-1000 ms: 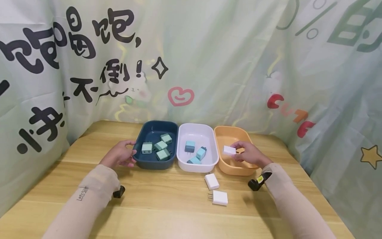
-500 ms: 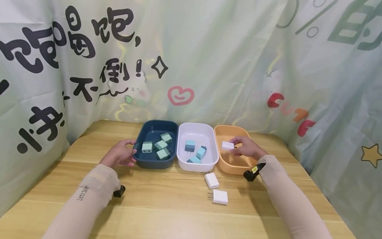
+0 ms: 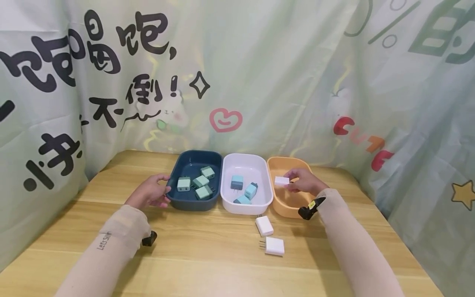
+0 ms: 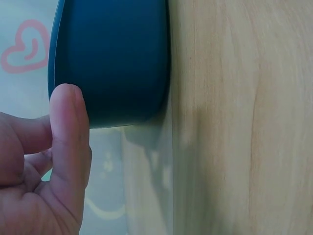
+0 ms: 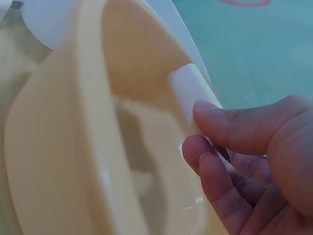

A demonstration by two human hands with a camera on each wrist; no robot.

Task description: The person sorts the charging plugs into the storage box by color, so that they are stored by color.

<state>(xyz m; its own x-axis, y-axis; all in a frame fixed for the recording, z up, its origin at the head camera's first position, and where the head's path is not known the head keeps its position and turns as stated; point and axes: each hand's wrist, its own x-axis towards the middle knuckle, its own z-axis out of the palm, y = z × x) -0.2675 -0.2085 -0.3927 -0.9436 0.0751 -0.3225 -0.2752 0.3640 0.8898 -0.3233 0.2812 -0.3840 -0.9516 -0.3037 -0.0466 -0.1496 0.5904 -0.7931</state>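
Note:
My right hand [image 3: 302, 181] pinches a white charger plug [image 3: 282, 181] between thumb and fingers, over the orange bin [image 3: 291, 210]. In the right wrist view the white charger plug [image 5: 190, 90] is held by one end, above the bin's inside. My left hand [image 3: 150, 192] touches the left side of the navy bin [image 3: 194, 205]; in the left wrist view the thumb [image 4: 68, 122] lies straight against the wall near the rim. Two more white charger plugs, one upper [image 3: 264, 225] and one lower [image 3: 274, 246], lie on the table before the bins.
Several green charger plugs [image 3: 201, 181] lie in the navy bin. Between it and the orange bin, the white bin [image 3: 246, 209] holds three blue charger plugs [image 3: 250, 190]. A printed curtain [image 3: 259, 82] hangs behind the wooden table [image 3: 208, 255].
My right hand has moved slightly left and away from me over the orange bin, with the white charger plug still pinched. My left hand stays at the navy bin.

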